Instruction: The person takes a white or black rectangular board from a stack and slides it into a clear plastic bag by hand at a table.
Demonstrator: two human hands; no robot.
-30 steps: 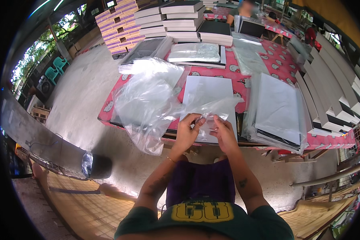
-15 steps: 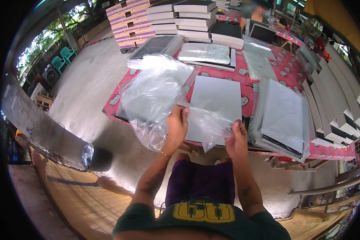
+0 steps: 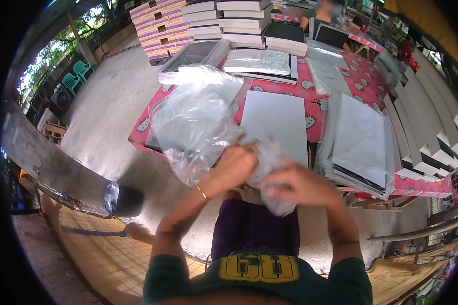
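My left hand (image 3: 234,165) and right hand (image 3: 292,183) have drawn back toward my chest, both closed on a crumpled clear plastic bag (image 3: 269,168) that half a second ago lay spread over the flat white board (image 3: 276,122). The board now lies bare at twelve o'clock on the pink patterned worktop (image 3: 315,109); heaped loose plastic bags (image 3: 191,122) sit at ten o'clock.

A: What are the hands doing?
B: The left hand (image 3: 234,165) and right hand (image 3: 295,183) both grip a crumpled clear plastic bag (image 3: 267,168) between them.
A: And around them?
B: A white board (image 3: 275,122) lies on the bench (image 3: 315,127) just beyond; a heap of plastic bags (image 3: 193,122) sits left of the hands.
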